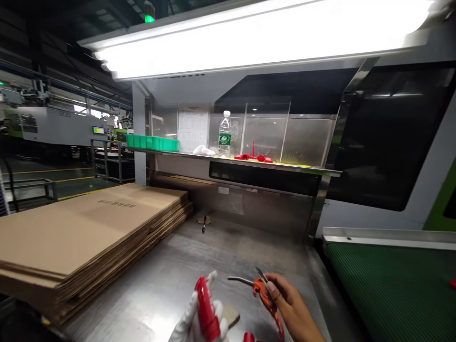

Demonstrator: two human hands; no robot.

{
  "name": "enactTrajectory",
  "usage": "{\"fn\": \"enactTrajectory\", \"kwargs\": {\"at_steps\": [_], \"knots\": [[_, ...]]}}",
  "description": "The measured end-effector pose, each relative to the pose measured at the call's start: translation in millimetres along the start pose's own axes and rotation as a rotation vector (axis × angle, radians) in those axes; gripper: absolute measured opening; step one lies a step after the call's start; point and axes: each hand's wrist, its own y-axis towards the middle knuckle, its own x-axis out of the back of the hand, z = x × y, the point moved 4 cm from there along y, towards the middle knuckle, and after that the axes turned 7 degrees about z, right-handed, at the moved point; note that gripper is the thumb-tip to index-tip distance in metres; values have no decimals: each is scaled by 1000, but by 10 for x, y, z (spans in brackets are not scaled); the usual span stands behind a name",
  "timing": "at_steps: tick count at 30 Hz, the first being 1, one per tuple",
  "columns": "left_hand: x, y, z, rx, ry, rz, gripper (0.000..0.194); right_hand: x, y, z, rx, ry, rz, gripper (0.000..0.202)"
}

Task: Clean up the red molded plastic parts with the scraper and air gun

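Low, gloved left hand (199,318) gripping red part (205,308), right hand (290,306) pinching cutters (265,292)

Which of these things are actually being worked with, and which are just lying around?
In use:
red plastic part, in the gloved left hand
orange-handled cutters, in the bare right hand

Lying about:
flat cardboard stack
water bottle
green tray
red parts on shelf

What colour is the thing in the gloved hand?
Red. The left hand grips a red plastic part, seen best in the head view.
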Motion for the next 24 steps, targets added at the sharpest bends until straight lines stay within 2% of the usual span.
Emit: {"fn": "enactTrajectory", "kwargs": {"at_steps": [3, 6, 8, 10, 13, 18, 24], "knots": [[-100, 609, 118, 76, 42, 122, 77, 212, 18, 10, 22, 2, -21, 50], [-94, 1132, 195, 128, 94, 203, 70, 365, 16, 1, 193, -67, -78, 35], [-50, 1387, 246, 136, 104, 230, 65, 411, 0, -7, 320, -138, -138, 23], [-2, 1539, 307, 135, 106, 233, 60, 396, -9, -25, 384, -193, -146, 19], [23, 1590, 413, 157, 120, 244, 61, 307, -4, -58, 384, -187, -74, 25], [-32, 1440, 554, 235, 99, 226, 65, 169, -27, -53, 371, -232, -56, 39], [-105, 1261, 677, 333, 135, 202, 52, 106, -80, 40, 487, -386, -51, 36]]}}
